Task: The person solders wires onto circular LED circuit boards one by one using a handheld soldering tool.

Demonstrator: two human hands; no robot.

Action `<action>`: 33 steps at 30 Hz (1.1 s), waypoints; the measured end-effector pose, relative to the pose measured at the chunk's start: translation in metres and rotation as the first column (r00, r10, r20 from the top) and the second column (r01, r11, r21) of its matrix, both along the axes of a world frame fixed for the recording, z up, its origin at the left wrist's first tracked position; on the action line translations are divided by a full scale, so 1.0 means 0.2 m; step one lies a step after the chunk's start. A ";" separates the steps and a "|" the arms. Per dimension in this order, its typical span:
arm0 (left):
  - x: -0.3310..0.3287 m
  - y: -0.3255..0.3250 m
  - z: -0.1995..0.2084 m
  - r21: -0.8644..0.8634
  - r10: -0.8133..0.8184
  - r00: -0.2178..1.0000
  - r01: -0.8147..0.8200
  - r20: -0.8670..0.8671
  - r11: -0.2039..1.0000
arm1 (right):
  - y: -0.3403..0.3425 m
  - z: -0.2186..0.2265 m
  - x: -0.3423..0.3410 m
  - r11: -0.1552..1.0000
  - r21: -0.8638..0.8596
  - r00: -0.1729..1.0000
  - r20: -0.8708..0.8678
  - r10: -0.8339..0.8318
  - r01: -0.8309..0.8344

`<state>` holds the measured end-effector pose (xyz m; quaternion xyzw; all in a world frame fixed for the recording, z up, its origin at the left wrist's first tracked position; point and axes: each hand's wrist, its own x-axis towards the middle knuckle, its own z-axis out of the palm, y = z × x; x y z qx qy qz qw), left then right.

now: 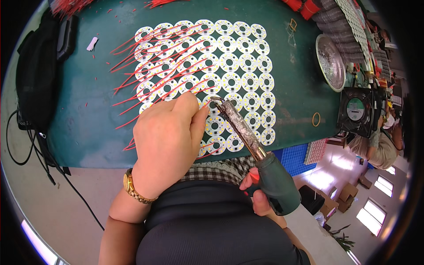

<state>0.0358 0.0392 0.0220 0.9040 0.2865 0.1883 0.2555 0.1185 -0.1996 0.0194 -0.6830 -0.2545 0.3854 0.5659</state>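
Note:
A panel of round white LED boards (231,82) lies on the green table, with thin red wires (132,79) running leftward from its left-hand boards. My right hand (258,194) grips the dark green handle of a soldering iron (247,134), which slants up and left. Its bent tip meets a board in the middle of the panel. Close by the tip, my left hand (170,128) is closed in a pinch, with a short stretch of red wire showing at its fingertips. The left hand covers several boards at the panel's lower left.
At the right stand a metal bowl (330,63) and a black fan (357,111), with a rubber band (316,119) nearby. A black bag (35,75) with cables sits along the left edge. Red wire bundles (70,6) lie at the far side. Another person (377,148) is at the far right.

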 end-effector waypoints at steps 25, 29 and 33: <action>-0.02 0.00 -0.01 0.020 -0.015 0.999 0.014 0.032 1.000 | 0.00 0.05 0.03 0.972 -0.233 0.999 0.028 0.036 -0.028; -0.02 0.00 -0.01 0.027 -0.022 0.998 0.020 0.052 0.999 | 0.01 0.06 0.02 0.982 -0.181 0.979 0.184 0.089 -0.055; -0.02 0.00 -0.02 0.024 -0.027 0.998 0.026 0.061 0.999 | -0.04 0.06 -0.01 0.977 -0.198 0.987 -0.121 -0.110 0.084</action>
